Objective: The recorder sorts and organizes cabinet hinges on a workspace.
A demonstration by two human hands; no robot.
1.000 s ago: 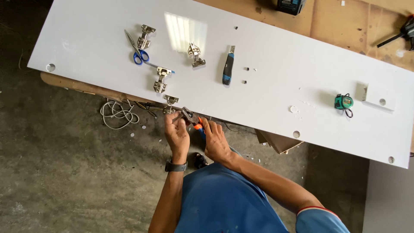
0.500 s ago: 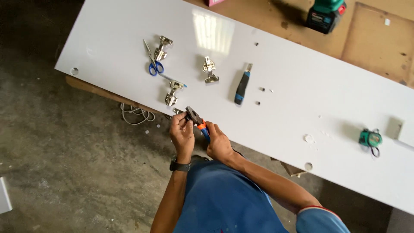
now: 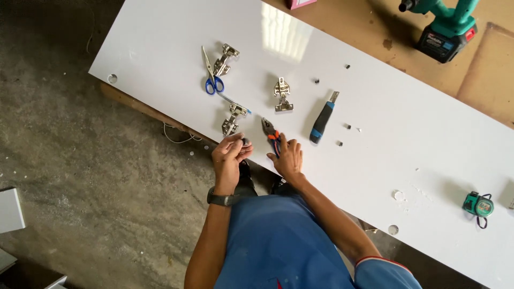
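Observation:
My left hand (image 3: 229,158) is at the near edge of a long white panel (image 3: 375,85), its fingers pinched on a small dark part (image 3: 246,142). My right hand (image 3: 287,156) rests on the panel, holding the handles of orange and blue pliers (image 3: 271,134) that lie flat with the jaws pointing away from me. A metal cabinet hinge (image 3: 231,119) lies just beyond my left hand. Another hinge (image 3: 281,94) lies farther in, and a third hinge (image 3: 224,59) sits beside blue-handled scissors (image 3: 211,72).
A blue and black utility knife (image 3: 322,118) lies right of the pliers. A green tape measure (image 3: 478,204) sits far right. A teal cordless drill (image 3: 447,24) rests on the brown board behind the panel. Small dark bits (image 3: 347,127) dot the panel. Concrete floor lies left.
The view has shifted, so the panel sits more to the right. The pliers went from being held between both hands to lying on the panel under my right hand; my left hand lifted clear with the small part.

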